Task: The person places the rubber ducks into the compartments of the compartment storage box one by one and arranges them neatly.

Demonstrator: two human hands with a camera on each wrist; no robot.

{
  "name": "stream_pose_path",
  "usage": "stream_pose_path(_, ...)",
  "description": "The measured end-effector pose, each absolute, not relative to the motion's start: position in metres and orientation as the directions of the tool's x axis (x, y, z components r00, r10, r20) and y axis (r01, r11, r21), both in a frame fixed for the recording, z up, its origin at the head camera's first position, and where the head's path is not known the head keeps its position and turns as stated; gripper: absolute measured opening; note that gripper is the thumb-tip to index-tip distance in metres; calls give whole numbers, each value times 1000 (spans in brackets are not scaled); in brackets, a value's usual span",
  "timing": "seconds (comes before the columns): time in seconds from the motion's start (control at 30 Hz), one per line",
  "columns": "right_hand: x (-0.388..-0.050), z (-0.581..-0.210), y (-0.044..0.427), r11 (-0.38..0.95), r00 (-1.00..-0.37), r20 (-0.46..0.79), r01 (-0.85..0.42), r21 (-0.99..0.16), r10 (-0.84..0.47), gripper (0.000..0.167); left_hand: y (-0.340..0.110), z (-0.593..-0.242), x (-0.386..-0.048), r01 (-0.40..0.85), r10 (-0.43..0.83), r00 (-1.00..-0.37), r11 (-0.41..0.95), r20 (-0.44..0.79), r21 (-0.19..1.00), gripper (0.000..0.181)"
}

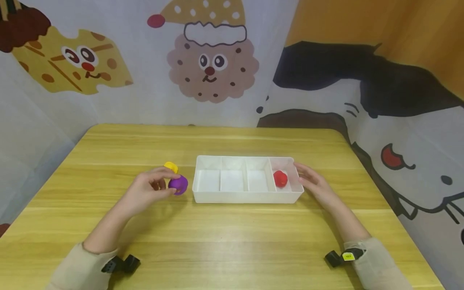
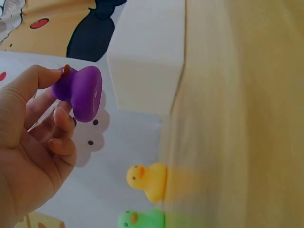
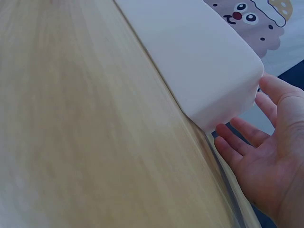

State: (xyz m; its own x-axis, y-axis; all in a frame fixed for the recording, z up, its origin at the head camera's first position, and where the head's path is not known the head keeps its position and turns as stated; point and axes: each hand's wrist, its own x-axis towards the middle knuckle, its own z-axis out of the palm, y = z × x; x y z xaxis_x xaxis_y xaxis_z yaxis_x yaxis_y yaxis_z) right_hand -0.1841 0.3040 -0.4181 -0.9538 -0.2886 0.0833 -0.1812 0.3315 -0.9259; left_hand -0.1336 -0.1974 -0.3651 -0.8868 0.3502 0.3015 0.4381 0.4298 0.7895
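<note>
Between thumb and fingers my left hand (image 1: 146, 188) pinches a purple rubber duck (image 1: 180, 184), raised just left of the white box. The left wrist view shows the duck (image 2: 86, 95) tilted, its flat base facing the box. A white divided box (image 1: 246, 197) has several compartments in a row. Its far-right compartment contains a red toy (image 1: 280, 178), apparently another duck. At the box's right end my right hand (image 1: 317, 187) rests with fairly straight fingers against the end wall. Behind the left hand stands a yellow rubber duck (image 1: 172, 166), partly covered in the head view.
A green rubber duck (image 2: 142, 219) stands beside the yellow one in the left wrist view; the left hand hides it in the head view. All sit on a wooden table (image 1: 232, 245). A printed curtain (image 1: 145, 108) hangs behind the table's far edge.
</note>
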Motion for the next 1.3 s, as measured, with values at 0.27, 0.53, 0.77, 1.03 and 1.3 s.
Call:
stream_pose_path(0.27,-183,-418,304,331,-954,76,-174,-928,-288,52,-182,-358,-138,447,352,-880,390,318,805,31)
stream_pose_path(0.53,-184,-420,306,350,-956,68,-170,-921,-285,52,-161,-356,-146,434,386,-872,327,300,840,31)
stream_pose_path(0.77,-185,-421,307,343,-953,80,-182,-922,-291,51,-144,-354,-152,435,415,-860,299,295,849,29)
stream_pose_path(1.03,-184,-420,306,348,-954,84,-185,-919,-287,50,-125,-352,-158,445,456,-840,272,292,853,29)
stream_pose_path(1.3,-185,-419,305,359,-956,62,-167,-918,-286,52,-103,-353,-165,452,488,-821,238,297,859,28)
